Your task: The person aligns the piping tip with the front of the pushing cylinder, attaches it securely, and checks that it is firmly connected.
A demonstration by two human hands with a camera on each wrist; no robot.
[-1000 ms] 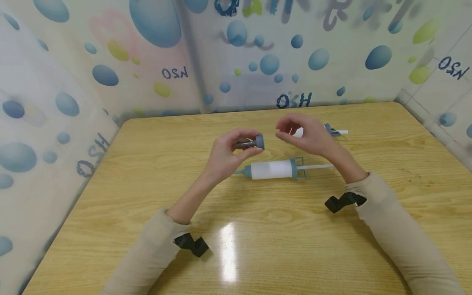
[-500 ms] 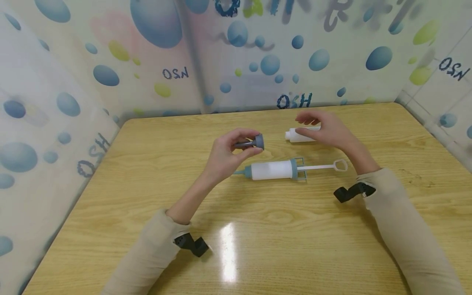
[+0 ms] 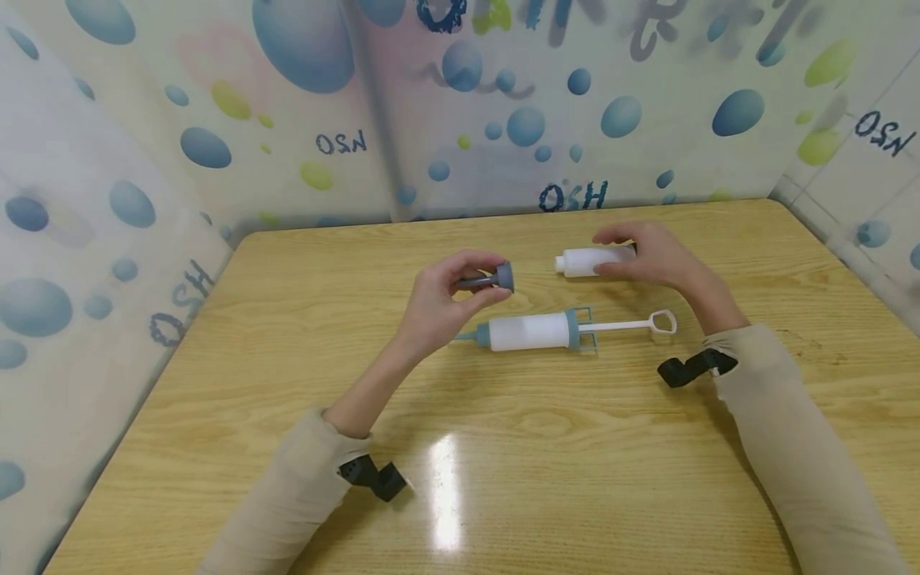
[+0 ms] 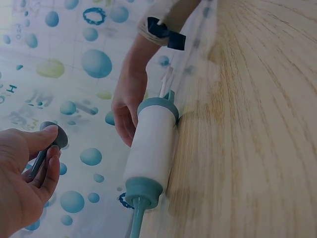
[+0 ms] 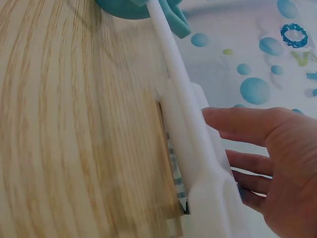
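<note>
The left hand (image 3: 440, 302) is pinching a grey stemmed piece (image 3: 505, 277), already clear of the counter (image 3: 287, 359). The right hand (image 3: 657, 259) is curving around a white tube (image 3: 578, 263), thumb and index finger spread; whether it is gripping cannot be told. The tube is lying behind the white-and-teal syringe (image 3: 530, 331), apparently not yet lifted, leaving tube and grey piece apart.

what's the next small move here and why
Probably close the right hand around the white tube on the table: its thumb and fingers straddle the tube, while the left hand pinches a gray stemmed cap beside the tube's bare narrow neck, which suggests the two may belong together.
</note>
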